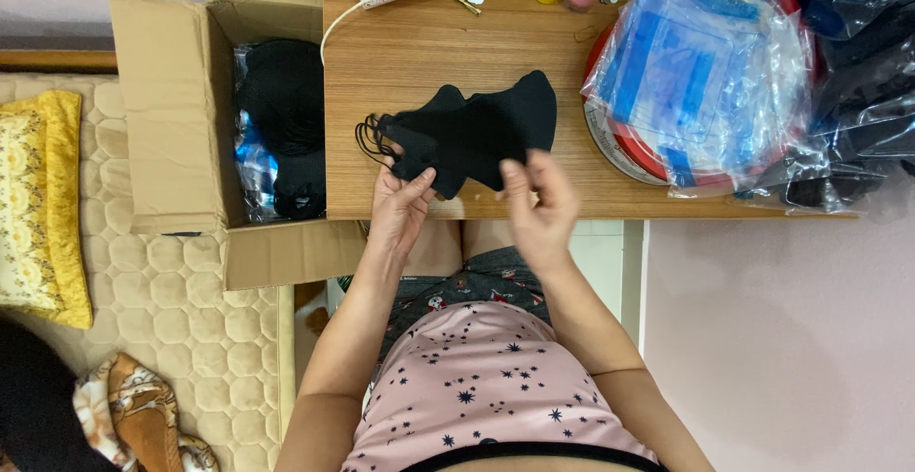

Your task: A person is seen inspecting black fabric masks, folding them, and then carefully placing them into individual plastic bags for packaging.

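Observation:
A small stack of black face masks [477, 129] lies on the wooden table [419, 52] near its front edge, ear loops trailing off to the left. My left hand [400, 207] pinches the lower left part of the stack between thumb and fingers. My right hand [541, 203] is at the stack's lower right edge, fingertips touching the fabric with the fingers loosely curled.
An open cardboard box [172, 119] with bagged black masks stands left of the table on a quilted bed. A pile of clear plastic bags [705, 71] rests on a red round lid at the right. A pink pouch, pink bottle and small jar sit at the table's back.

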